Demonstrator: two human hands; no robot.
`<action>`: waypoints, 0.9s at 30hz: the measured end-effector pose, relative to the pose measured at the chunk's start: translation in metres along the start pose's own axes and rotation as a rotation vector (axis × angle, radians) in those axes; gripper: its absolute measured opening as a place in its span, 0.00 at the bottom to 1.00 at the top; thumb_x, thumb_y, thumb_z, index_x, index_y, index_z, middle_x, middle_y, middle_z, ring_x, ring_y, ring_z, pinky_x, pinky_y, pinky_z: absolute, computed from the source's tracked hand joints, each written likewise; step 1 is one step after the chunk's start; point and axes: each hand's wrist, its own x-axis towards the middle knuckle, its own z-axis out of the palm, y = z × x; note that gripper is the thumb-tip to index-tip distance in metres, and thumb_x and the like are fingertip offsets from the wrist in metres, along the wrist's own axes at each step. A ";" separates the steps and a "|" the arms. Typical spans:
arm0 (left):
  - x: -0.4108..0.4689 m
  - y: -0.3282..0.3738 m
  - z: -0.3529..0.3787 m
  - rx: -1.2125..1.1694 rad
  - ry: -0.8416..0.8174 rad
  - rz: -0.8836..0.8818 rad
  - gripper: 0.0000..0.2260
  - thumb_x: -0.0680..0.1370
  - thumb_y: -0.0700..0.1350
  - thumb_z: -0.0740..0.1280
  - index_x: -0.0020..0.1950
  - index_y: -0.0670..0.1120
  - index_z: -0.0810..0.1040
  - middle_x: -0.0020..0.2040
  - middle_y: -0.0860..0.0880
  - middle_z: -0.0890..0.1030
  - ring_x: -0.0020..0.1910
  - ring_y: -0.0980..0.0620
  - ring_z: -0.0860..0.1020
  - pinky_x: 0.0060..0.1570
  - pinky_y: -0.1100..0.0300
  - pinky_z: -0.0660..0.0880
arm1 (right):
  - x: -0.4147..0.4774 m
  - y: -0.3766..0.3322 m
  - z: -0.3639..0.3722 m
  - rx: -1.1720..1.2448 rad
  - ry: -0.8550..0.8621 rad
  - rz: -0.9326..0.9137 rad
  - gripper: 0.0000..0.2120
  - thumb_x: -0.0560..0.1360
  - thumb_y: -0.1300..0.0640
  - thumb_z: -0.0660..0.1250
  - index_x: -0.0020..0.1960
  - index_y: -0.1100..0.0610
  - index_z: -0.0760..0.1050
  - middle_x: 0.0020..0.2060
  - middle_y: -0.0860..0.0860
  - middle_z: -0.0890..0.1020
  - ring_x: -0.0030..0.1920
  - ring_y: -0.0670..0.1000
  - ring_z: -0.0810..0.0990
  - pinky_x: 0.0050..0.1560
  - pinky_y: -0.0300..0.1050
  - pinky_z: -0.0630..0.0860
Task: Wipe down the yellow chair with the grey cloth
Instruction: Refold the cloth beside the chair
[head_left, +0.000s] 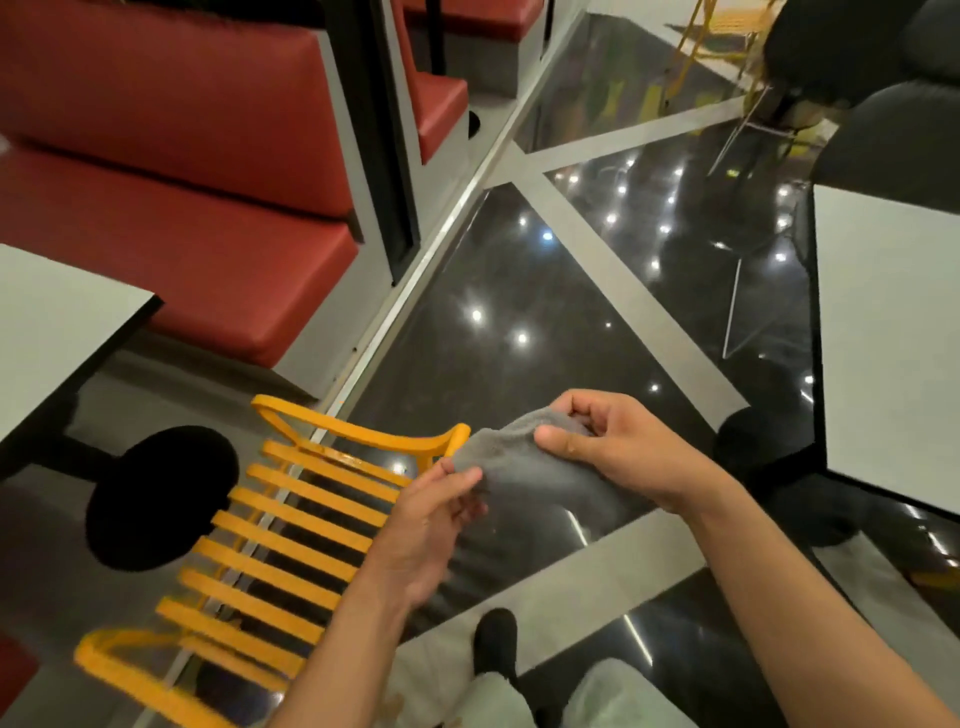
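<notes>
The yellow chair (291, 525) stands at the lower left, its slatted back and curved top rail facing me. The grey cloth (524, 467) is bunched in the air just right of the chair's top corner, apart from the slats. My right hand (608, 447) grips the cloth from above, fingers curled over its upper edge. My left hand (431, 525) pinches the cloth's lower left edge with thumb and fingertips. Both forearms reach in from the bottom of the view.
A white table (57, 332) with a black round base (156, 499) stands left of the chair. Red booth seats (208, 249) run behind it. Another white table (888, 332) is at the right. Glossy dark floor (519, 312) lies ahead; my shoe (496, 639) shows below.
</notes>
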 end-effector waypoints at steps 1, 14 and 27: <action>0.011 0.010 0.002 0.056 0.014 0.013 0.22 0.70 0.53 0.79 0.58 0.42 0.83 0.54 0.40 0.83 0.54 0.42 0.79 0.59 0.44 0.72 | 0.009 -0.011 -0.013 -0.030 -0.020 -0.026 0.10 0.78 0.56 0.75 0.54 0.61 0.82 0.48 0.56 0.88 0.46 0.54 0.87 0.50 0.49 0.83; 0.198 0.098 0.067 0.269 -0.031 -0.097 0.25 0.81 0.60 0.68 0.69 0.42 0.83 0.67 0.38 0.83 0.64 0.44 0.83 0.65 0.50 0.79 | 0.198 -0.078 -0.144 -0.722 -0.252 -0.245 0.07 0.70 0.52 0.82 0.47 0.44 0.88 0.41 0.38 0.88 0.46 0.38 0.85 0.54 0.46 0.83; 0.260 0.137 0.044 0.006 0.354 0.015 0.23 0.79 0.50 0.73 0.69 0.37 0.82 0.58 0.40 0.83 0.57 0.44 0.79 0.56 0.54 0.77 | 0.355 -0.109 -0.171 -0.979 -0.497 -0.399 0.13 0.66 0.48 0.83 0.50 0.40 0.88 0.41 0.38 0.88 0.46 0.41 0.84 0.52 0.48 0.82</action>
